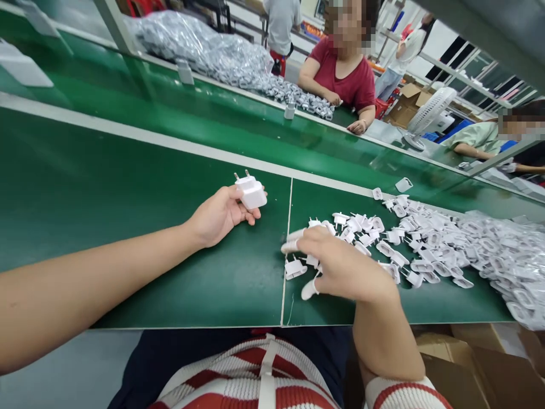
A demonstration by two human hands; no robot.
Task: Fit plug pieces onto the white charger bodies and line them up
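My left hand [216, 217] is closed around a white charger [252, 195], its two metal pins pointing up and away. White finger cots cover some fingertips of my right hand [347, 262], which hovers over the right part of the bench with thumb and fingers apart. Just below those fingers lies a white two-pin plug piece [295, 269]. Behind and to the right of my right hand spreads a heap of similar plug pieces [430, 241]; the hand hides some of them.
Plastic-wrapped plug pieces [506, 250] continue the heap rightward. A pale strip [204, 149] crosses the green bench [106, 187]. One charger [289, 110] stands by the far ledge. Beyond it are a bagged pile [204, 48], a seated person [347, 74] and a fan [432, 111].
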